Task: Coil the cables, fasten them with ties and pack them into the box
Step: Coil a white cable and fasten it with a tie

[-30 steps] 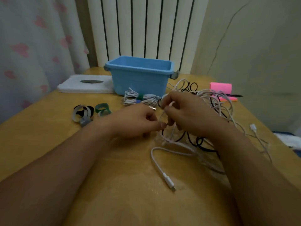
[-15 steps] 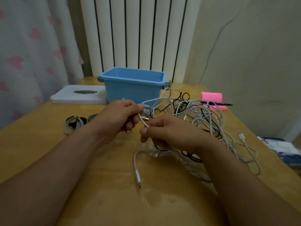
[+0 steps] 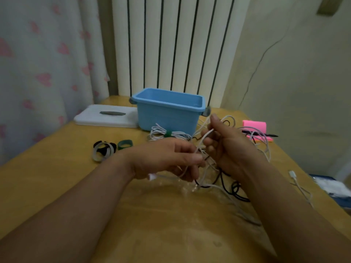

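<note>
Left grip (image 3: 171, 158) and right grip (image 3: 228, 147) both clasp the white cable (image 3: 204, 138); tugging, we risk cinching the tangle (image 3: 218, 175).

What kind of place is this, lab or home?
Most likely a room in a home, not a lab: a heart-print curtain on the left, a white radiator on the back wall, and a small wooden table holding a blue box and cables.

Behind my yellow wooden desk (image 3: 171, 234) stands a white ribbed radiator (image 3: 171, 44), a white curtain with pink hearts (image 3: 47, 63) to its left. A bright pink paper block (image 3: 254, 125) lies far right, a black pen (image 3: 266, 134) just beside it.
</note>
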`<state>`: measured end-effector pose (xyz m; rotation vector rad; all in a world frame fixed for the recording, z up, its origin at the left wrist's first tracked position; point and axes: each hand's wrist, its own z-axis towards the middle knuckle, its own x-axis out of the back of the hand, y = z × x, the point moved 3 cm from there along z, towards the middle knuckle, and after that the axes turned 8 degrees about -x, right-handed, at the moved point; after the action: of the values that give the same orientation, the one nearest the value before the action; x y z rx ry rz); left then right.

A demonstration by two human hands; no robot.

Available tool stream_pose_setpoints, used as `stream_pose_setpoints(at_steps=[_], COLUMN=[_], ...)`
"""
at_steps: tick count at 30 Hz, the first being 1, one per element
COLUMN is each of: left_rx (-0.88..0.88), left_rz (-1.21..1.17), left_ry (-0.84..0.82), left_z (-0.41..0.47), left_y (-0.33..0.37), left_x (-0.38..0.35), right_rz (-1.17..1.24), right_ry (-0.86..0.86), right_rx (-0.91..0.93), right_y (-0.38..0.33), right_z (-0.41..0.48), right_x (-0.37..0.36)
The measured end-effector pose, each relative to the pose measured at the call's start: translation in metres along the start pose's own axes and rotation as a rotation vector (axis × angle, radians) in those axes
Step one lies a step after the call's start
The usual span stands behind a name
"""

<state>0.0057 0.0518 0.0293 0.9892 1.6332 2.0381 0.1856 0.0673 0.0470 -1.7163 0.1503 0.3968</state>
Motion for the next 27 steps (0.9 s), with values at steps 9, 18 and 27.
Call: stream_pose_setpoints(at_steps=[9,18,27], left_rx=[-0.082,-0.11,-0.096], left_rz=[0.503,0.647,-0.096], left_ry=[0.42,0.459,0.724], left_z=[0.0,0.0,0.0], left_y=[-0.006,-0.013,-0.015], left_x=[0.033,0.039,0.047], right_rz=[-1.354,-1.872,-1.702], right_ry=[0.477,0.191,0.41], right_rx=[0.753,0.698,0.832], right_y=[-0.041,0.011,-0.003], right_z=[-0.034,-0.001,-0.002], right_x=[-0.04,-0.016,-0.014])
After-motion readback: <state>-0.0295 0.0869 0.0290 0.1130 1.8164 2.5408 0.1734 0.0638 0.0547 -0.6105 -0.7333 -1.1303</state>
